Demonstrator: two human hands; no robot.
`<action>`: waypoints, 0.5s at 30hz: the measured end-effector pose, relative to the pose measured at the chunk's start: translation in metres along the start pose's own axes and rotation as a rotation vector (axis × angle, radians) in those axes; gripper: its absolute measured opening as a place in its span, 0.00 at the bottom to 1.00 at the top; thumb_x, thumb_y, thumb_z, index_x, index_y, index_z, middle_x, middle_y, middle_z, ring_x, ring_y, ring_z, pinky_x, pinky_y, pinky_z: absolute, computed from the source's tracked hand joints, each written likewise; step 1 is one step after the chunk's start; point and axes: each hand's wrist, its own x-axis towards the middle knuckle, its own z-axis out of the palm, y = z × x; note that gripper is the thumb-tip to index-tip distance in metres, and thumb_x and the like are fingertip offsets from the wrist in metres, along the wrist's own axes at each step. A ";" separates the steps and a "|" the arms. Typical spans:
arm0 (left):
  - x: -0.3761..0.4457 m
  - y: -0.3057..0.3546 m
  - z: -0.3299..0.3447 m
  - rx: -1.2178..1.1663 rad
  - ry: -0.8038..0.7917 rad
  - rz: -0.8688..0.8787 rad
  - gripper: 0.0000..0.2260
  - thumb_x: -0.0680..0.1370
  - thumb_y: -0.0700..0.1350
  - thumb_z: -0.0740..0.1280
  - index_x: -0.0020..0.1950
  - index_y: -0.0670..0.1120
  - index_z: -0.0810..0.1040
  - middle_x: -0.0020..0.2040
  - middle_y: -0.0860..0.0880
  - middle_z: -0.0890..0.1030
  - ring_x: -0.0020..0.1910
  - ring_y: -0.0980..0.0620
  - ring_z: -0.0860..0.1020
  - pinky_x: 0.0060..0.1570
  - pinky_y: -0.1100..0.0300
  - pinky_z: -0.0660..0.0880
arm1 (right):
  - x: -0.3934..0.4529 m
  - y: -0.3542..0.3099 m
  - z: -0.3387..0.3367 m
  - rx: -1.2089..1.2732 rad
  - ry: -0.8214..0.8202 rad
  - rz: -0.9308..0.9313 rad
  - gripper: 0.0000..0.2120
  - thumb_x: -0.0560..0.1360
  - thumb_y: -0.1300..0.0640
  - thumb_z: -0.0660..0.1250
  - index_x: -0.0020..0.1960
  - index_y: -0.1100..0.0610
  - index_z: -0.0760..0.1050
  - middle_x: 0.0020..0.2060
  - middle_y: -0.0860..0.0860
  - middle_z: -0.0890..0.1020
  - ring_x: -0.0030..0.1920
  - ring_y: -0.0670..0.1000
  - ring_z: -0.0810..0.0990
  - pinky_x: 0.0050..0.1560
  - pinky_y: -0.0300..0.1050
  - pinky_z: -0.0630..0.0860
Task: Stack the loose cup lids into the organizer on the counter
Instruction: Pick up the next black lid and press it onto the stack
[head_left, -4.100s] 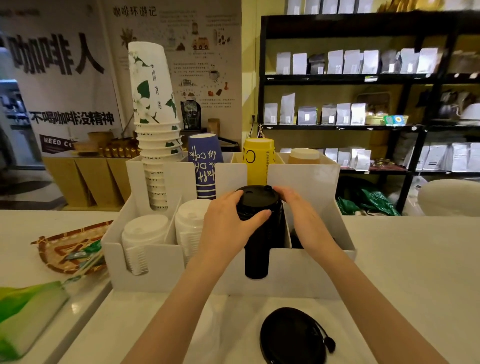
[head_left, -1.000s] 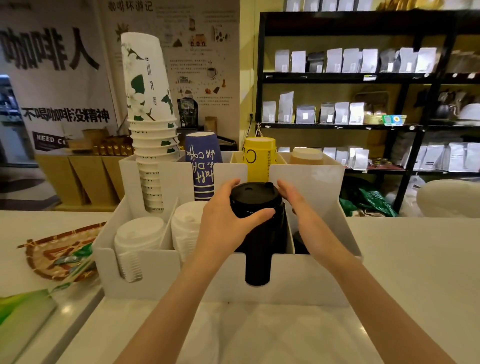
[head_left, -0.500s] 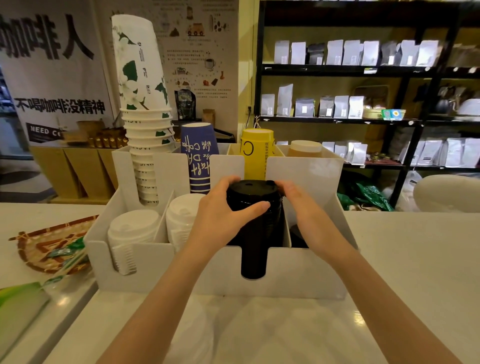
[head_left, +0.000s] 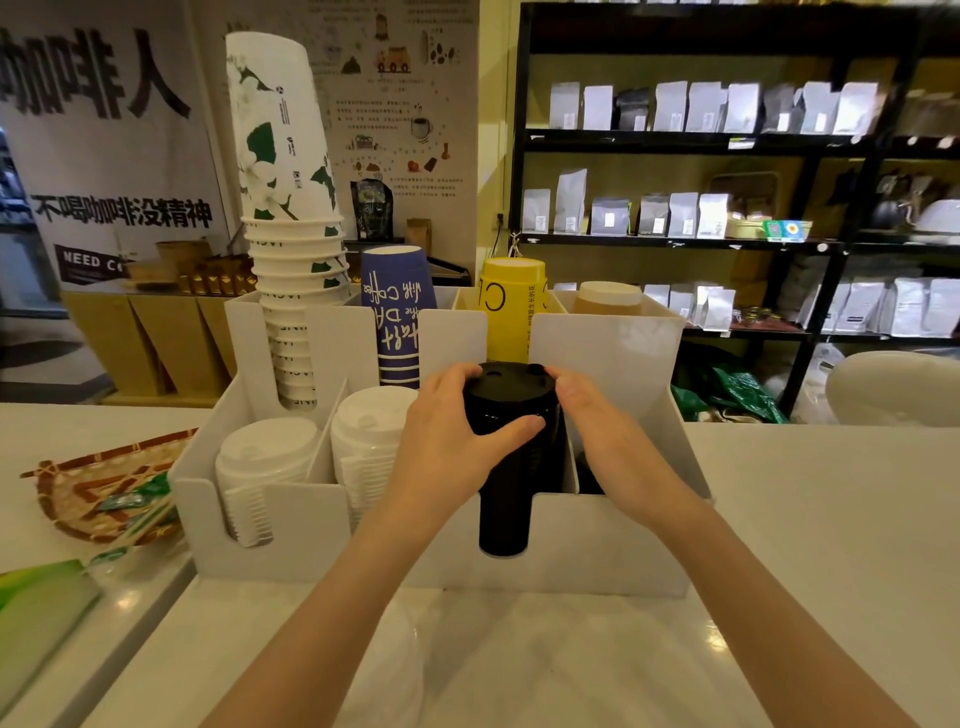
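A tall stack of black cup lids (head_left: 506, 499) stands in the third front compartment of the white organizer (head_left: 306, 540) on the counter. My left hand (head_left: 447, 441) wraps the stack's upper left side, thumb across its front. On the upper right edge rests my right hand (head_left: 597, 426), fingertips on the top lid. Two stacks of white lids (head_left: 260, 462) fill the front compartments to the left. More black lids (head_left: 587, 475) sit low in the rightmost front slot, mostly hidden.
Behind the lids the organizer holds stacks of white-green cups (head_left: 291, 218), blue cups (head_left: 397, 317), yellow cups (head_left: 511, 306) and a brown lid stack (head_left: 608, 297). A woven tray (head_left: 88, 493) and a green packet (head_left: 41, 608) lie left. Pale counter (head_left: 810, 519) stretches right.
A loose black lid that lay on the counter in front 4 seconds ago is out of sight now. Both hands stay on the black stack; the view has shifted slightly.
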 end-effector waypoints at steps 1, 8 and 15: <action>0.000 -0.001 0.000 0.003 -0.003 0.000 0.29 0.66 0.54 0.72 0.64 0.49 0.66 0.61 0.49 0.73 0.55 0.55 0.69 0.53 0.63 0.68 | 0.000 0.001 0.000 -0.008 -0.004 -0.001 0.16 0.78 0.47 0.48 0.65 0.43 0.62 0.56 0.41 0.71 0.57 0.39 0.68 0.61 0.37 0.60; -0.003 0.001 0.001 0.075 -0.029 0.043 0.26 0.69 0.54 0.69 0.64 0.47 0.66 0.61 0.48 0.71 0.55 0.56 0.67 0.52 0.65 0.65 | -0.002 0.001 0.000 -0.057 -0.061 -0.003 0.17 0.79 0.49 0.50 0.67 0.41 0.59 0.59 0.35 0.69 0.58 0.32 0.66 0.58 0.23 0.59; -0.012 0.007 0.007 0.419 0.004 0.266 0.23 0.75 0.55 0.60 0.67 0.46 0.66 0.73 0.43 0.61 0.74 0.45 0.53 0.71 0.54 0.48 | -0.025 -0.014 -0.001 -0.226 -0.061 -0.017 0.26 0.77 0.49 0.56 0.72 0.45 0.51 0.60 0.32 0.68 0.55 0.30 0.69 0.55 0.20 0.65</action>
